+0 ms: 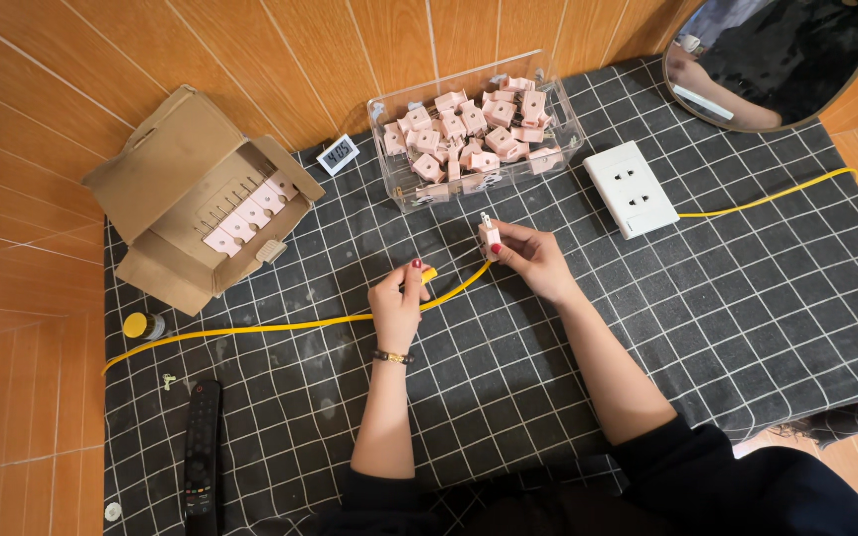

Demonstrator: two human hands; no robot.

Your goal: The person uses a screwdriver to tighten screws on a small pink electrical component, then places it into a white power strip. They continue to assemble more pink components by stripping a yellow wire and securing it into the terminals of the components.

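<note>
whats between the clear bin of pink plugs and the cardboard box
In the head view, a small white digital display stands on the checked cloth between the clear bin and the cardboard box; nothing else lies there.

A cardboard box (pixel 176 189) with pink pieces slotted inside lies open at the left of a checked black cloth (pixel 747 318), a small digital clock (pixel 338 154) just beside it. A remote (pixel 202 447) and a yellow-capped bottle (pixel 142 326) lie lower left; a round mirror (pixel 777 55) fills the top right corner.

Yellow cable (pixel 250 328); pink plugs (pixel 469 129); black white-checked cloth (pixel 747 298); white socket (pixel 633 189).
</note>
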